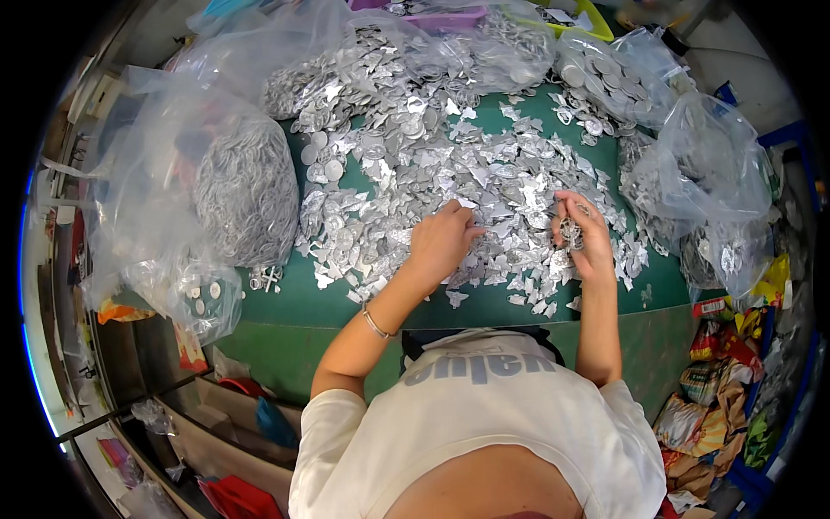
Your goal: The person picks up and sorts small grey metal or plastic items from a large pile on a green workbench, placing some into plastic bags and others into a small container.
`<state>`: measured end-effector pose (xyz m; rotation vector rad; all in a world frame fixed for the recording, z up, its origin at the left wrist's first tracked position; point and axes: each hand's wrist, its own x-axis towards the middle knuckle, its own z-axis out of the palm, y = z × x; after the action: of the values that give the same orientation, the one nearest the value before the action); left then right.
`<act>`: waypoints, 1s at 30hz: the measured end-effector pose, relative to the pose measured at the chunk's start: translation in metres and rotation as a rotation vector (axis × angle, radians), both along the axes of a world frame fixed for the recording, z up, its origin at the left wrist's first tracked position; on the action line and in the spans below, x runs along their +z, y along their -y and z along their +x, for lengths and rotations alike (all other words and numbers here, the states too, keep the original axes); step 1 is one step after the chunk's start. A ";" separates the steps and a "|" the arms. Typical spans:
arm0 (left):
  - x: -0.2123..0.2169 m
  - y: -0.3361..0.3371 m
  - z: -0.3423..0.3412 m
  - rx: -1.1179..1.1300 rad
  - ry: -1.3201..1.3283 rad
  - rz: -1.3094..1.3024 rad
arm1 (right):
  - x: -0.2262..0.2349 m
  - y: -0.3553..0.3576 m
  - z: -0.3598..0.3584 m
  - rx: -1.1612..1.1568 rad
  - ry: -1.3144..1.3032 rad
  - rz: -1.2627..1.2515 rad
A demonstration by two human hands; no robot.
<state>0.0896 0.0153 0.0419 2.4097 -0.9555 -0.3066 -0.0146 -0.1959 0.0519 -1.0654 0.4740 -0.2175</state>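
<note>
A wide heap of small silver metal pieces point(406, 156), many flat with pointed outlines and some round, spreads over a green table. My left hand point(439, 238) reaches into the middle of the heap, its fingers bent and drawn together. What lies between those fingertips is too small to make out. To the right, my right hand point(590, 235) is turned palm inward with curled fingers. Several openwork metal pieces point(571, 233) rest in it, against the palm. Loose pieces lie under and around both hands.
A clear bag of tangled silver metal pieces point(246, 195) stands at the left. More clear bags sit at the right, one with round discs point(609, 73). A purple tray point(445, 19) and a yellow-green tray point(592, 22) stand behind. The green table point(294, 311) ends near my body.
</note>
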 end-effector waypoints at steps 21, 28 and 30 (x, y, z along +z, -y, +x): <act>0.008 0.012 -0.039 0.467 -1.910 -0.686 | 0.022 -0.063 -0.004 0.088 0.142 -0.609; 0.002 0.018 -0.056 0.298 -2.075 -1.245 | 0.031 -0.089 -0.008 0.625 0.022 -1.315; 0.018 0.021 -0.056 0.262 -2.113 -1.297 | 0.027 -0.084 -0.008 0.349 0.216 -1.265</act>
<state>0.0336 -0.0055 0.0600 0.2099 0.2796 -1.1754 -0.0230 -0.1116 0.0785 -2.2994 -0.1232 -0.3232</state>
